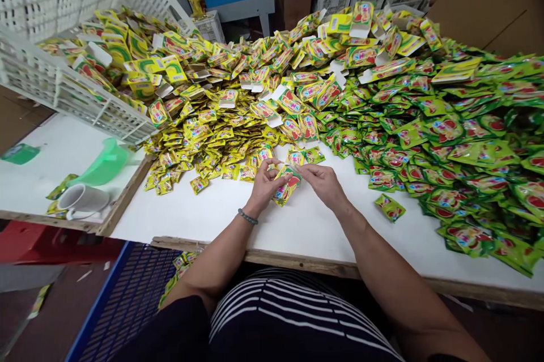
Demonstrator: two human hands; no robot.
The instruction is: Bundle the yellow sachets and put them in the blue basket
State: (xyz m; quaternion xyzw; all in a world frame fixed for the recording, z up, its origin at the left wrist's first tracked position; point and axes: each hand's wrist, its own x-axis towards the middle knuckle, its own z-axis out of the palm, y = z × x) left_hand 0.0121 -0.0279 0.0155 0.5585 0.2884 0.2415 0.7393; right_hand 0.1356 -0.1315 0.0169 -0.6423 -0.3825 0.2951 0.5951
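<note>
Yellow foil sachet strip (285, 185) held low over the white tabletop (191, 220), close to its work surface; left hand (266, 185) grasps it in a firm finger pinch; right hand (323, 183) closes fingertips on its far edge; yellow sachet heap (204, 138) lies just beyond, green sachet heap (446, 130) to the right.

Yellow sachets (204, 147) printed in green and red lie beside glossy green ones (446, 130) with red rounds (loud against the white counter (199, 214)); the shirt (293, 316) is black-and-white striped.
</note>
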